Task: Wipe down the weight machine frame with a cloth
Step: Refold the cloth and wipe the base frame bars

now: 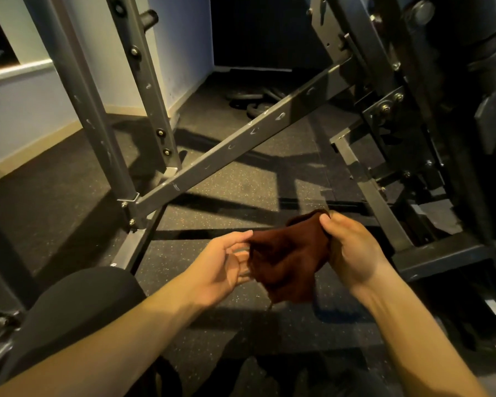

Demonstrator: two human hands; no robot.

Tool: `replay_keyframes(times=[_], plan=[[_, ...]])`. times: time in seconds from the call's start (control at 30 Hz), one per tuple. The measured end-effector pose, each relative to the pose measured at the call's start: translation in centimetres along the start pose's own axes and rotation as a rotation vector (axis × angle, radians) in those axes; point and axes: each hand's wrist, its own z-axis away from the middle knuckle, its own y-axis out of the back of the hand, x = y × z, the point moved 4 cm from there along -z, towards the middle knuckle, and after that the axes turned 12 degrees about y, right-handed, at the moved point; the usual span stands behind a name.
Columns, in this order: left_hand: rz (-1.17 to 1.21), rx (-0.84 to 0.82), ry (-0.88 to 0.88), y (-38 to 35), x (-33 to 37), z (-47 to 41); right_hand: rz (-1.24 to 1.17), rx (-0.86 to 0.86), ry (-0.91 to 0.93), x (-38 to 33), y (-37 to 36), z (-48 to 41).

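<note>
A dark brown cloth [287, 259] hangs bunched between my two hands, low in the middle of the view. My right hand [352, 250] grips its upper right part with curled fingers. My left hand [224, 265] is spread, palm turned inward, its fingertips touching the cloth's left edge. The grey steel weight machine frame [241, 141] stands beyond the hands: a long diagonal bar runs from lower left to upper right, joined to sloping uprights on the left. Neither hand nor the cloth touches the frame.
A black padded roller [80, 305] sits at lower left under my left forearm. Dark machine parts and brackets [407, 133] fill the right side. Weight plates [258, 101] lie on the speckled rubber floor [241, 184] behind the bar. A pale wall [26, 116] stands left.
</note>
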Motion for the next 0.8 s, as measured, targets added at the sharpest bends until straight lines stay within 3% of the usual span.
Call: replay_keyframes(times=[0.1,0.2,0.33,0.47,0.6,0.7,0.8], plan=[[-0.111,0.042,-0.079,0.2,0.9,0.2,0.037,0.082,0.031,-0.2,0.5,0.3],[-0.064,0.134,-0.149,0.3,2.1,0.6,0.141,0.215,0.099,-0.1,1.2,0.7],[-0.108,0.341,-0.261,0.5,3.3,1.4,0.135,0.268,0.110,0.3,1.9,1.0],[-0.423,0.308,-0.208,0.8,4.3,1.2,0.091,0.245,0.115,-0.3,2.9,1.6],[-0.417,0.199,-0.098,0.2,4.5,1.1,0.115,0.136,0.149,-0.6,3.3,1.7],[-0.404,0.225,-0.127,-0.2,4.9,0.9,0.288,0.208,0.184,-0.9,4.0,1.5],[-0.594,0.287,-0.186,-0.8,4.9,1.2,0.680,0.212,0.223,-0.5,4.9,1.4]])
